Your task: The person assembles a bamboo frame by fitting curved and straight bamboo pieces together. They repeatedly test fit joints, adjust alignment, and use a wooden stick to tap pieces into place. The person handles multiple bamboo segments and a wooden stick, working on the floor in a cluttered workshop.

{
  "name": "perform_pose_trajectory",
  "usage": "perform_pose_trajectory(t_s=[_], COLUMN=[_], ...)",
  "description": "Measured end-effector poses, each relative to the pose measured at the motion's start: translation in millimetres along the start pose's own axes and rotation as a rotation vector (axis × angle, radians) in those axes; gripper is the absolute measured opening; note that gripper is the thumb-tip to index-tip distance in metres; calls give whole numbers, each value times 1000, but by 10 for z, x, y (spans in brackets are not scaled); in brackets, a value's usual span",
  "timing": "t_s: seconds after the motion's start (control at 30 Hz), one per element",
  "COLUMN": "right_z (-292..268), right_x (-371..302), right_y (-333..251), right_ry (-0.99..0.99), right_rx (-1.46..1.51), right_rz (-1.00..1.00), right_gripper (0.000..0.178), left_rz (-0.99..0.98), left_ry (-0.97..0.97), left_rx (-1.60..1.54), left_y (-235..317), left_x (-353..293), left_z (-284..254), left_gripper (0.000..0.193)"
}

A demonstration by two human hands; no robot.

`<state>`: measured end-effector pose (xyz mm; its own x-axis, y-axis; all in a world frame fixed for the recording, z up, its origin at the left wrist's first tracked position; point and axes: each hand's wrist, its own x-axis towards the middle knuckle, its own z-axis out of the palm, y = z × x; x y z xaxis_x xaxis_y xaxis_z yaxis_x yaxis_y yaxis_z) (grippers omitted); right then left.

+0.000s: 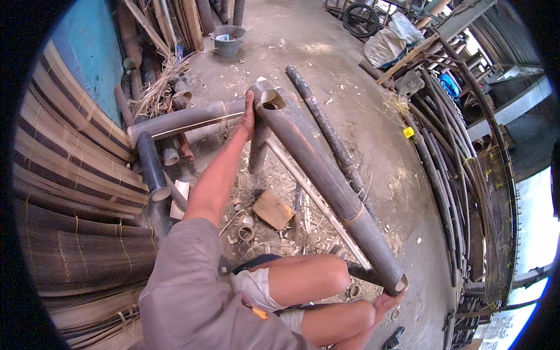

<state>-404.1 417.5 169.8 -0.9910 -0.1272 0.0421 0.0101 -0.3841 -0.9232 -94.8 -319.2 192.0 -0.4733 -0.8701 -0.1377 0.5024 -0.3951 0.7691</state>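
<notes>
A thick brown bamboo pole (326, 169) slants across the middle, its hollow far end up and its near end by my right knee. My left hand (249, 116) grips it near the far end, thumb up along the side and the other fingers mostly hidden. At the near end, my right hand (388, 302) is closed around the underside, partly hidden by the pole. Another bamboo length (186, 119) runs left from behind my left hand. Beneath the slanting pole lie a pale split strip (315, 201) and an upright bamboo piece (258, 146).
A wooden block (273, 210) sits among shavings on the floor. A dark mottled pole (326, 131) lies beyond the bamboo. Slatted bamboo panels (76, 198) lean at the left, with a grey bucket (228, 41) farther back. Long poles (437, 192) are stacked along the right.
</notes>
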Motion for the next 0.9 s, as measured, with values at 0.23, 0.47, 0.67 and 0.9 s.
perform_pose_trajectory(t_s=[0.23,0.47,0.67,0.9], right_z=[84,310,295,38], right_x=[-45,-261,-239,-88], right_y=[-108,-217,-285,-236], right_ry=[4,40,134,45], right_rx=[7,-87,-255,-376], right_rz=[26,-2,-41,-73], right_gripper=[63,66,73,66], left_rz=[118,94,69,65], left_ry=[42,103,106,87], left_rx=[131,163,220,240], left_y=[-224,-252,-265,-119], left_x=[114,-26,-215,-224], left_z=[-93,-58,161,155], left_gripper=[114,126,130,132])
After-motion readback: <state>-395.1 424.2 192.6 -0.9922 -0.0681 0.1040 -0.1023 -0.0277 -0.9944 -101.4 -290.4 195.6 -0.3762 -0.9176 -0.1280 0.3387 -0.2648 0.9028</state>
